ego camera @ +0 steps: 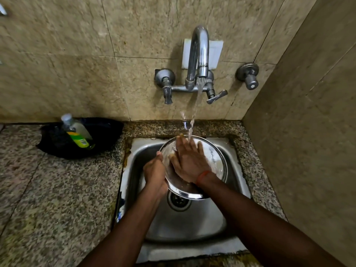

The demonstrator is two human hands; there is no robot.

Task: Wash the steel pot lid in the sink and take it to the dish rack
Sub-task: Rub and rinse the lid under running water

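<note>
In the sink [192, 224], the steel pot lid [215, 157] is held tipped up over the drain, under water [196, 105] running from the tap [199, 54]. The left hand [155, 174] grips its left edge with curled fingers. The right hand [189, 162] lies flat on it, fingers straight and spread, holding nothing. To wash it well, I think the flat hand should rub all over, rim too, while the other hand turns the lid. A soap bottle [78, 132] with a green and yellow label stands in a black tray [104, 135] — its words are too small to read.
</note>
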